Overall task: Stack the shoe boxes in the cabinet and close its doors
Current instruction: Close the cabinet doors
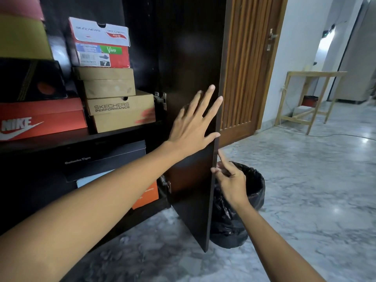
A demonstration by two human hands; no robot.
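Note:
The dark cabinet's right door (189, 68) stands open, edge toward me. My left hand (193, 123) lies flat on its inner face with fingers spread. My right hand (232, 180) holds the door's free edge lower down, thumb in front, index finger along the edge. On the upper shelf (81, 139) a white-red Skechers box (99, 43) tops a plain brown box (107, 82) and a Skechers Performance box (120, 112). Left of them a black box (30, 78) sits on a red Nike box (40, 119). Below are a black box (105, 159) and an orange box (146, 196).
A bin lined with a black bag (250, 180) stands on the marble floor right behind the open door. A slatted wooden room door (248, 68) is beyond it. A wooden table frame (311, 78) stands at the far right wall, with a cable on the floor.

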